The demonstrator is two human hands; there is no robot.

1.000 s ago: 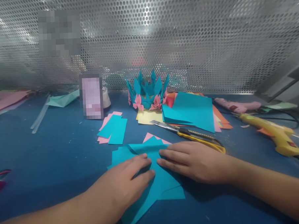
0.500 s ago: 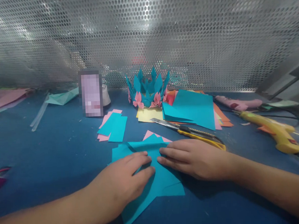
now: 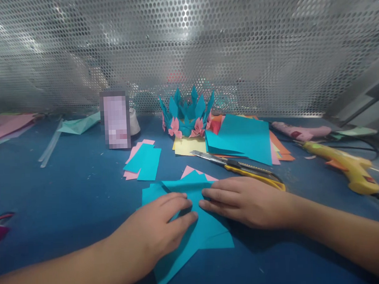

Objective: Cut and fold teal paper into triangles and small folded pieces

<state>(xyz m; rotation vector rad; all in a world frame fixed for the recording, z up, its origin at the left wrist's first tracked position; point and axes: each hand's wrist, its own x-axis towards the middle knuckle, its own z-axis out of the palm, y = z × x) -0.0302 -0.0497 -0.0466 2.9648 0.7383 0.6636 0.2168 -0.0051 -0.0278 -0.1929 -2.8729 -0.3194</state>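
Observation:
Blue sheets of paper (image 3: 212,235) lie overlapped on the near part of the table, their corners pointing different ways. The upper edge of the top sheet rises in a shallow bend. My left hand (image 3: 161,222) rests on the sheets from the left, fingers stretched and thumb apart. From the right, my right hand (image 3: 242,202) lies on the same paper with its fingers extended flat. A small gap separates the fingertips of the two hands. A pink paper corner (image 3: 192,170) shows behind the blue sheets. My palms hide part of the paper.
Behind the right hand lies a yellow utility knife (image 3: 241,167), blade out. A blue and pink paper crown (image 3: 188,117) stands near the perforated metal wall (image 3: 185,46). Paper sheets (image 3: 245,135), small cut pieces (image 3: 149,162), a yellow glue gun (image 3: 344,160) and a pink one (image 3: 302,131) surround the work.
The view has shifted very slightly. Both hands and the blue paper stay in nearly the same place.

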